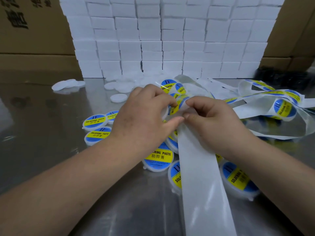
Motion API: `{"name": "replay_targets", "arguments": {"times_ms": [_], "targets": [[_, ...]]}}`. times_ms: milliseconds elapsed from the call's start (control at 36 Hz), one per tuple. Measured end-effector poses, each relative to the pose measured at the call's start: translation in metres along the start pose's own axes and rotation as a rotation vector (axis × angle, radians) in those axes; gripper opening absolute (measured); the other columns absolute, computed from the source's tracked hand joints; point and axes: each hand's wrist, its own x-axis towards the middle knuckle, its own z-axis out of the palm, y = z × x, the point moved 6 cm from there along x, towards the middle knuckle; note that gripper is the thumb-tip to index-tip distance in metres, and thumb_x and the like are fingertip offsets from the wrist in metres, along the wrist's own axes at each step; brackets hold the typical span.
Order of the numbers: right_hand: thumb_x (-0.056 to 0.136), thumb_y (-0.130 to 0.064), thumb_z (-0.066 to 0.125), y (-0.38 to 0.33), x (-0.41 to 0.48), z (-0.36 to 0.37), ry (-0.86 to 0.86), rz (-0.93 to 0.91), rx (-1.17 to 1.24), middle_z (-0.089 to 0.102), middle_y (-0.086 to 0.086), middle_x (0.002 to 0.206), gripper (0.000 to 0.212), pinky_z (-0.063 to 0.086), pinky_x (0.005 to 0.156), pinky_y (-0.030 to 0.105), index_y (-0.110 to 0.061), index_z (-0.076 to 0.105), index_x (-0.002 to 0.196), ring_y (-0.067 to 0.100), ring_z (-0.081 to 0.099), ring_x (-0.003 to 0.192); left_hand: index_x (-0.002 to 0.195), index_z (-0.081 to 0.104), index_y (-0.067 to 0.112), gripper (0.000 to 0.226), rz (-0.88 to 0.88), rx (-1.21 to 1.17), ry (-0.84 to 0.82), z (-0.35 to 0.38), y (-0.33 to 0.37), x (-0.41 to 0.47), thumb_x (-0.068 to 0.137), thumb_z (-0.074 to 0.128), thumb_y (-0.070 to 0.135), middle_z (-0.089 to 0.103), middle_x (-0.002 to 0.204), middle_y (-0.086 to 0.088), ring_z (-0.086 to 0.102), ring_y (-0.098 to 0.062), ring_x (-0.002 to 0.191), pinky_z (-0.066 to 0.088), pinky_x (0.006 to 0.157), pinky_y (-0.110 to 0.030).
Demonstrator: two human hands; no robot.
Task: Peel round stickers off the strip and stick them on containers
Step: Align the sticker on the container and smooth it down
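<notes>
The bare white strip (201,176) runs from the bottom edge up the middle of the shiny metal table (51,142) to the two hands. It lies over several labelled tubs (238,178), round white ones with blue and yellow stickers reading "SOLDERING PASTE", which crowd beside and under both forearms.

The left hand (143,116) is curled round a white container (164,113), of which only the rim shows under the fingers. Its fingertips touch a sticker (179,103) that stands partly lifted off the strip. The right hand (209,120) pinches the strip between thumb and forefinger just beside that sticker, with the other fingers folded in. The two thumbs nearly meet.

To the left of the left hand lie two more labelled tubs (95,120), close together. Beyond the hands the strip loops in a loose tangle (283,108) to the right, with stickers on it. Plain white lids (118,97) lie scattered behind the hands and to the far left. At the back stands a wall of stacked white boxes (153,40), with brown cartons (34,40) on either side of it.
</notes>
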Motion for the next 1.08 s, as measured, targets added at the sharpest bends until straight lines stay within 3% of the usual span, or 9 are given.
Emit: {"name": "replay_targets", "arguments": {"times_ms": [222,333,417,583,750,806,889,972,1083], "targets": [[0.086,-0.001,0.053,-0.006,-0.001,0.002,-0.053,-0.048,0.063,0.061,-0.022,0.063,0.038,0.038,0.055,0.007,-0.033,0.064,0.070,-0.006,0.052,0.059,0.091,0.070,0.023,0.020,-0.027,-0.042,0.049,-0.001,-0.007,-0.001,0.077,0.068,0.036,0.046,0.091,0.012,0.040,-0.009,0.093,0.022,0.071,-0.014],[0.085,0.004,0.050,-0.004,0.000,0.000,-0.040,-0.031,0.090,0.065,-0.023,0.067,0.050,0.043,0.058,0.010,-0.040,0.066,0.069,-0.006,0.055,0.062,0.070,0.057,0.042,0.003,-0.166,-0.226,0.065,-0.002,-0.014,0.000,0.071,0.055,0.041,0.052,0.081,0.017,0.047,0.005,0.083,0.032,0.070,-0.011],[0.084,0.004,0.048,-0.002,0.000,-0.002,-0.028,-0.006,0.103,0.067,-0.024,0.071,0.054,0.045,0.056,0.010,-0.046,0.065,0.073,-0.006,0.058,0.061,0.061,0.053,0.040,0.020,-0.340,-0.368,0.176,-0.008,-0.029,0.000,0.078,0.062,0.038,0.055,0.070,0.017,0.047,0.010,0.067,0.032,0.059,-0.003],[0.078,-0.006,0.055,0.000,0.001,-0.011,0.098,0.012,0.017,0.060,-0.013,0.066,0.041,0.045,0.053,0.020,-0.046,0.050,0.088,0.002,0.052,0.054,0.066,0.057,0.027,0.025,-0.530,-0.505,0.262,-0.012,-0.053,0.001,0.088,0.053,0.039,0.050,0.049,0.021,0.043,0.002,0.048,0.031,0.045,-0.008],[0.076,-0.014,0.059,-0.003,-0.003,-0.030,0.375,-0.070,-0.156,0.050,-0.024,0.103,0.053,0.043,0.063,0.028,-0.044,0.028,0.106,0.007,0.057,0.069,0.064,0.056,0.031,0.020,-0.442,-0.453,0.204,-0.007,-0.039,-0.003,0.082,0.058,0.040,0.050,0.058,0.016,0.042,0.002,0.053,0.031,0.051,-0.009],[0.076,-0.011,0.058,-0.007,-0.005,-0.035,0.423,-0.115,-0.210,0.043,-0.022,0.115,0.061,0.043,0.068,0.029,-0.051,0.029,0.111,0.013,0.055,0.076,0.064,0.055,0.033,0.018,-0.411,-0.422,0.182,-0.005,-0.034,-0.004,0.079,0.058,0.042,0.046,0.063,0.013,0.041,0.002,0.055,0.030,0.051,-0.011],[0.074,-0.004,0.053,-0.017,-0.006,-0.038,0.446,-0.195,-0.313,0.032,-0.016,0.129,0.060,0.039,0.073,0.023,-0.040,0.043,0.121,0.006,0.047,0.077,0.064,0.053,0.035,0.018,-0.375,-0.388,0.169,-0.007,-0.030,-0.004,0.078,0.058,0.044,0.048,0.070,0.012,0.042,0.005,0.061,0.032,0.055,-0.007],[0.070,-0.003,0.045,-0.025,-0.007,-0.035,0.405,-0.253,-0.295,0.049,-0.034,0.100,0.044,0.033,0.064,0.004,-0.043,0.055,0.088,-0.010,0.048,0.065,0.063,0.053,0.034,0.019,-0.377,-0.392,0.177,-0.008,-0.031,-0.004,0.077,0.058,0.046,0.050,0.073,0.010,0.042,0.006,0.063,0.033,0.057,-0.008],[0.066,-0.013,0.041,-0.016,-0.007,-0.024,0.289,-0.126,-0.160,0.055,-0.033,0.055,0.033,0.031,0.048,0.002,-0.039,0.059,0.057,-0.013,0.050,0.053,0.064,0.052,0.033,0.020,-0.370,-0.390,0.196,-0.010,-0.032,-0.003,0.077,0.060,0.047,0.049,0.073,0.008,0.040,0.000,0.061,0.031,0.055,-0.016]]}}
